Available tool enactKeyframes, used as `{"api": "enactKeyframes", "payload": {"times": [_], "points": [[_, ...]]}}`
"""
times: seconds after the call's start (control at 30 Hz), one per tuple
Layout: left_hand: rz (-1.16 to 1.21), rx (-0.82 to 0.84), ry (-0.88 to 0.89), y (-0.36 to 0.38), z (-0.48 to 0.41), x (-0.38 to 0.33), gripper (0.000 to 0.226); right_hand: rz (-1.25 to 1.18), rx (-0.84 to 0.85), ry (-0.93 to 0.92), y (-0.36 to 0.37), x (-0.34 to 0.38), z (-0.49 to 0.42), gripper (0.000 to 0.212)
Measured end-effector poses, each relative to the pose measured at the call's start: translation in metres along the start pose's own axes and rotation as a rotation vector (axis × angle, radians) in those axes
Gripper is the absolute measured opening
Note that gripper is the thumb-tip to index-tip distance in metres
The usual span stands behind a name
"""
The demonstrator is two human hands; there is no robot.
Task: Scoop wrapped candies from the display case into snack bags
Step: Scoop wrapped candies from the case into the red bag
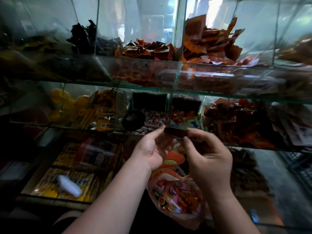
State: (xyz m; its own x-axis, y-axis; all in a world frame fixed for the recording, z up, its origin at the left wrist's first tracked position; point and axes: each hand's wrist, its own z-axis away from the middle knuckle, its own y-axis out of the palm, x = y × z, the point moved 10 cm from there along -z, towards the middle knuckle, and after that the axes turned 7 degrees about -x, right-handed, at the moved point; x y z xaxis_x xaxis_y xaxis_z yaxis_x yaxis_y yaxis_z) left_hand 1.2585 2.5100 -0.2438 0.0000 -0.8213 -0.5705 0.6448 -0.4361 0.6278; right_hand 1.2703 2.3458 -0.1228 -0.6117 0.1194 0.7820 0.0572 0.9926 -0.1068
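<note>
Glass case [168, 92], three tiers of compartments, stocked with loose wrapped snacks. Item in hand: one printed bag [175, 191], orange and pink, at lower centre of frame, already part-filled with wrapped sweets. Left hand [152, 149] and right hand [209, 159] each pinched one end of a dark strip at the bag's mouth, seemingly its top edge, between thumb and fingertips, with the other fingers loosely curled. The mouth was held just below the middle shelf. Candies [156, 118], in white-and-red wrappers, lay in the centre compartment of the middle tier, directly above the hands. A black scoop [133, 119] rested among them at their left, untouched. Step judged: opening or steadying the bag between scoops. The next move would call for one hand to leave the rim and reach up for the scoop while the other kept the mouth wide. Writing: print on the bag and on the yellow packs [103, 115] at middle left, which bore barcode-like labels, was too blurred to read; no brand legible.
</note>
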Motion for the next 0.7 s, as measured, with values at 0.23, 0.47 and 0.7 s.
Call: {"api": "enactKeyframes", "payload": {"times": [0.23,0.47,0.7], "points": [[-0.189,0.206,0.046,0.029,0.04,0.02,0.047,-0.054,0.098,0.375,0.015,-0.026,0.008,0.015],[-0.899,-0.193,0.753,-0.048,0.101,-0.037,0.028,-0.126,0.274,0.516,-0.033,-0.015,0.017,0.015],[-1.387,-0.393,0.555,-0.112,0.082,0.01,0.054,-0.216,0.43,0.822,-0.071,-0.015,0.041,0.044]]}}
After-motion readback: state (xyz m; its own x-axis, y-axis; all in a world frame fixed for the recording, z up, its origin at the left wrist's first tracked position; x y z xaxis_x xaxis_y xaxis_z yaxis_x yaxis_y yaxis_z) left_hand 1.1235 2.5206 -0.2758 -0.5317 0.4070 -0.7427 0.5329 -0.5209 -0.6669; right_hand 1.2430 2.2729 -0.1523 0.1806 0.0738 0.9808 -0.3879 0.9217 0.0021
